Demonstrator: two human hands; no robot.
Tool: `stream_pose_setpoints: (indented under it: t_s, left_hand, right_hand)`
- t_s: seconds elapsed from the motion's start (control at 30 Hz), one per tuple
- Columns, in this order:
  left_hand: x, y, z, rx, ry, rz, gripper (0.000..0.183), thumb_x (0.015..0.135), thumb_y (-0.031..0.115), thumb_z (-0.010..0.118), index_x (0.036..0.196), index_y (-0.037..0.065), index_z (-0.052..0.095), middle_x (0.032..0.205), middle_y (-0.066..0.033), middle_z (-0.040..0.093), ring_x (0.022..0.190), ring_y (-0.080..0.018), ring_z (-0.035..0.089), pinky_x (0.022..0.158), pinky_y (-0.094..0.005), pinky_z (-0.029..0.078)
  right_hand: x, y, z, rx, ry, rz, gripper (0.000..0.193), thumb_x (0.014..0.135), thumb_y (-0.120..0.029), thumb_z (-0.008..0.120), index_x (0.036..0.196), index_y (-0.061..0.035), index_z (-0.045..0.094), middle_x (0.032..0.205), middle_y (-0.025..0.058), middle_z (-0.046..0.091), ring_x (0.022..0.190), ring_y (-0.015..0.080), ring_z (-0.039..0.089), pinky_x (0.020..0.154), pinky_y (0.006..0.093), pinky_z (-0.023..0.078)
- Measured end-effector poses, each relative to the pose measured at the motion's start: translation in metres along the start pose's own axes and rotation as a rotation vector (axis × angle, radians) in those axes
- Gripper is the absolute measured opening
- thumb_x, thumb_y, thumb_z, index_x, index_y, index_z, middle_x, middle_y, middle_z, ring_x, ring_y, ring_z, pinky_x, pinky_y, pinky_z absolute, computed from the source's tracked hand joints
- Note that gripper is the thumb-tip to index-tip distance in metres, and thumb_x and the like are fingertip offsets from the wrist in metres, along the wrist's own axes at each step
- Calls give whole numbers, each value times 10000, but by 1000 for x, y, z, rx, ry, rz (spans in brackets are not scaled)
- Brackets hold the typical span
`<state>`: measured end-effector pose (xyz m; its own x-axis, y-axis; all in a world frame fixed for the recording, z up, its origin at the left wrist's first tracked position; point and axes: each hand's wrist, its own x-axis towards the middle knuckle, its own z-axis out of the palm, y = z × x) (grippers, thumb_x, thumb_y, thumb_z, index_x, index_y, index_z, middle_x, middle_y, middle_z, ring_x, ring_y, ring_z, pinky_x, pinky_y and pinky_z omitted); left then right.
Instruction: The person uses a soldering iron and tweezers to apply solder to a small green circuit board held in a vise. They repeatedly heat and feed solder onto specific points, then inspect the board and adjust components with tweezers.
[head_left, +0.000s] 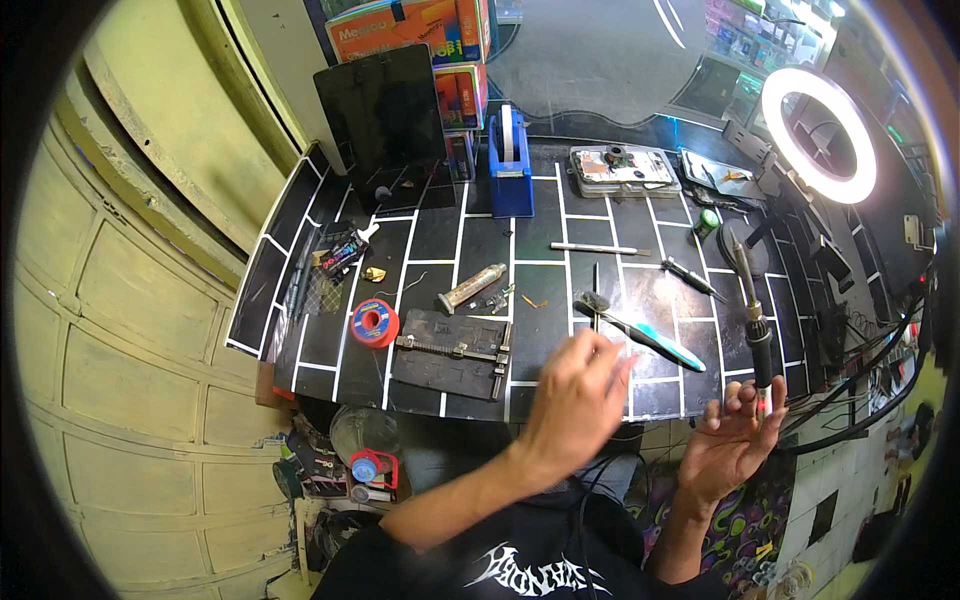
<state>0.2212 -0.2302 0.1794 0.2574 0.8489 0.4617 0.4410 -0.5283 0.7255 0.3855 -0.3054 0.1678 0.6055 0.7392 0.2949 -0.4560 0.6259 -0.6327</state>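
My right hand (738,440) holds a soldering iron (760,345) by the lower end of its black handle, where a red light glows between the fingers. The iron stands nearly upright with its metal end pointing away from me. Over the front edge of the tabletop, my left hand (578,400) is closed with its fingers curled; what it holds, if anything, is hidden. Just beyond those fingers lies a toothbrush (655,342) with a blue-and-white handle and dark bristles. To the left, a metal clamp holder (450,352) sits beside a red solder spool (375,323).
An opened phone (625,168) rests on a clear case at the back. Nearby are a blue tape dispenser (511,180), a metal rod tool (600,248), a screwdriver (692,278) and a syringe tube (472,288). A dark tablet (380,115) stands back left; a lit ring lamp (868,150) stands right.
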Motion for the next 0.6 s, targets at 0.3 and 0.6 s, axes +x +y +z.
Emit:
stream_pose_setpoints:
  t_s: [0.3, 0.6]
  left_hand:
    - [26, 4, 27, 351, -269, -38, 334, 1002, 255, 600, 1071, -68, 651, 999, -240, 628, 943, -357, 601, 835, -490, 474]
    - [36, 3, 62, 334, -230, 117, 302, 941, 222, 673, 1022, -69, 667, 1028, -199, 632, 1033, -327, 576, 892, -438, 485]
  right_hand:
    - [9, -1, -8, 50, -41, -10, 433, 1094, -342, 485, 1434, -73, 467, 1052, 55, 569, 911, 128, 498, 693, 258, 462]
    - [2, 6, 2, 40, 43, 39, 497, 1072, -373, 516, 1446, -52, 457, 1038, 108, 609, 904, 155, 538, 762, 289, 473]
